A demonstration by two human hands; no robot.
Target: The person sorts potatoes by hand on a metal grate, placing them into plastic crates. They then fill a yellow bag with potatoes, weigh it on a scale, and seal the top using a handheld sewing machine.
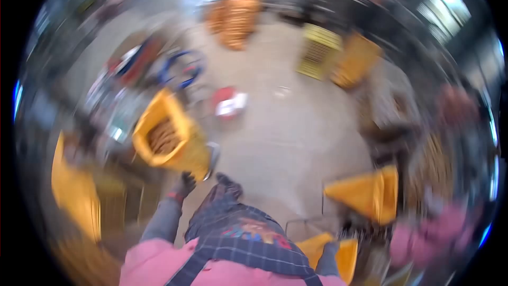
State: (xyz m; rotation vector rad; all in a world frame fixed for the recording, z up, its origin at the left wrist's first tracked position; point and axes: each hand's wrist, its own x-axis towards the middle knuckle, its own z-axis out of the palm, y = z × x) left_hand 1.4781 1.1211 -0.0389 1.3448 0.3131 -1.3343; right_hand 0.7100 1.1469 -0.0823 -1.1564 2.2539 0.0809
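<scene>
My left hand [185, 184], in a dark glove, is low beside a standing yellow bag [194, 145]. That bag's mouth is open and shows brown, stick-like pieces [163, 136] inside. Motion smears the glove's fingers, so I cannot tell how they are closed. At the lower right, the grey sleeve [328, 260] of my right arm reaches over another yellow bag [347, 258]; the fingers at its end are not distinct. I wear a pink top and a dark checked apron [248, 228].
A red-and-white round object [229, 103] and a blue ring-shaped item [182, 69] are on the floor ahead. Orange stacked sacks [235, 18] and a yellow crate [319, 52] stand farther off. To the right are a yellow bag [370, 194] and a person in pink [431, 235].
</scene>
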